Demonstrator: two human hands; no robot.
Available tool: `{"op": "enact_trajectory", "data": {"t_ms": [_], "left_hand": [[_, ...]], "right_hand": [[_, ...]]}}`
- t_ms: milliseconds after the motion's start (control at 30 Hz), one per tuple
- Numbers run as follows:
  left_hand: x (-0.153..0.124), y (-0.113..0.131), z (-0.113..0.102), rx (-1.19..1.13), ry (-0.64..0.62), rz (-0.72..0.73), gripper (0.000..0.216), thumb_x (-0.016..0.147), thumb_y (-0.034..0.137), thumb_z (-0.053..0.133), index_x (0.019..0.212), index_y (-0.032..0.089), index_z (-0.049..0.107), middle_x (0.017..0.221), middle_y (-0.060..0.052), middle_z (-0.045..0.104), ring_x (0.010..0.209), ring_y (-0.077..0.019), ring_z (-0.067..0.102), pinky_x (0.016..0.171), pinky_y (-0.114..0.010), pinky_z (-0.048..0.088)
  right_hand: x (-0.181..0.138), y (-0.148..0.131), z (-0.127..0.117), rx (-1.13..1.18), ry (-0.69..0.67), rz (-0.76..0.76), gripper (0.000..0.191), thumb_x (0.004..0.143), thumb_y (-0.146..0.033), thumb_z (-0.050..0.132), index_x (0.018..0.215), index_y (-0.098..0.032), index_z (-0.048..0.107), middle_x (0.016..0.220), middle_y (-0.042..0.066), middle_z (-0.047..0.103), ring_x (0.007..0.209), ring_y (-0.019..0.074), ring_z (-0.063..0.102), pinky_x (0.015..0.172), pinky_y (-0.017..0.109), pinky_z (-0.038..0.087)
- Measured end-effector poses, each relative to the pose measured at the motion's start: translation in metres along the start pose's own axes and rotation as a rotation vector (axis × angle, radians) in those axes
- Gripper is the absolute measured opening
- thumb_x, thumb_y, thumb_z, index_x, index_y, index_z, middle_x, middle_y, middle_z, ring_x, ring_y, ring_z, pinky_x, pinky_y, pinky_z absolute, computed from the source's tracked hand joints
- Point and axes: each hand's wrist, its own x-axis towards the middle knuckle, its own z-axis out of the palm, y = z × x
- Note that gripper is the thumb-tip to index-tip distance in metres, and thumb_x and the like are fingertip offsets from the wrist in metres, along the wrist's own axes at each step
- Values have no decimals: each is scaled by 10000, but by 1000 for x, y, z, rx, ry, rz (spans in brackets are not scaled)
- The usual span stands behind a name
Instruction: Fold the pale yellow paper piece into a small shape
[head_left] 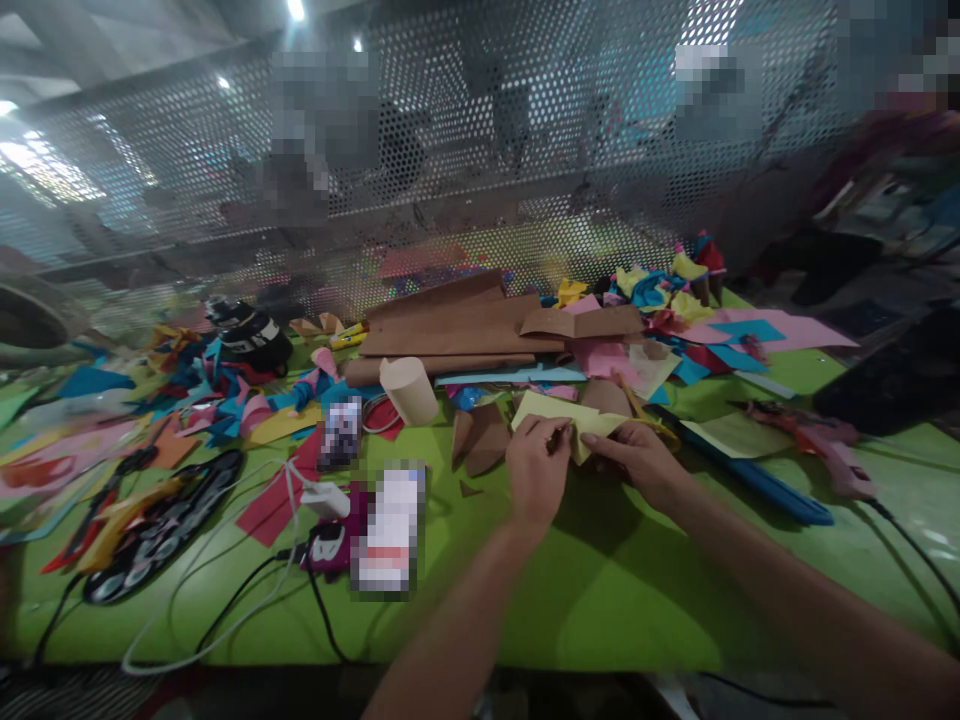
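A piece of pale yellow paper (556,410) is pinched between my two hands over the green table (600,600). My left hand (538,468) grips its lower left part with bent fingers. From the other side my right hand (637,458) holds it with the thumb on top; some fingers are hidden. Brown paper pieces (484,440) lie just left of the hands. To the right rest a long blue tool (757,482), another pale yellow sheet (739,436) and a pink glue gun (836,455).
Brown paper sheets (450,325) and a cream cylinder (409,390) stand behind. Nearer on the left are phones (390,530), a white charger (326,498) with loose cables, and a yellow glue gun (131,515). Coloured scraps and a perforated metal screen (465,220) line the back.
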Motion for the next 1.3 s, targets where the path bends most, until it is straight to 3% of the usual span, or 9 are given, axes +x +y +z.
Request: {"op": "enact_trajectory", "data": {"t_ms": [300, 533, 733, 1000, 1300], "left_hand": [[-1, 0, 4, -121, -104, 1, 318, 866, 76, 555, 1131, 155, 712, 1002, -78, 669, 917, -161, 634, 870, -268, 519], [3, -2, 1, -321, -208, -135, 354, 870, 81, 531, 1164, 174, 707, 1106, -71, 692, 1035, -170, 641, 970, -294, 504], [5, -1, 0, -437, -231, -260, 323, 862, 61, 548, 1115, 155, 724, 1096, -71, 709, 1036, -182, 665, 1004, -333, 515], [2, -3, 4, -279, -206, -154, 428, 814, -22, 514, 1150, 155, 711, 1118, -57, 704, 1046, -180, 671, 1008, -334, 525], [-1, 1, 4, -134, -189, -36, 476, 789, -41, 504, 1168, 168, 702, 1142, -47, 695, 1072, -182, 667, 1028, -330, 524]], "right_hand": [[0, 2, -3, 30, 23, 26, 526, 541, -623, 872, 602, -167, 618, 563, 31, 589, 495, 138, 494, 462, 246, 385], [3, 1, -5, -42, 93, -62, 547, 585, -696, 802, 583, -190, 592, 580, 37, 607, 497, 148, 501, 479, 267, 421], [5, 5, -10, -51, 127, -80, 512, 604, -650, 815, 685, -182, 624, 573, 18, 573, 492, 134, 481, 467, 253, 391], [5, 4, -10, 0, 156, -37, 566, 528, -673, 860, 667, -171, 638, 535, 10, 564, 474, 126, 475, 458, 240, 353], [6, 15, -16, -89, 167, -31, 616, 596, -739, 801, 499, -171, 582, 494, 38, 536, 444, 122, 433, 410, 246, 291]]}}
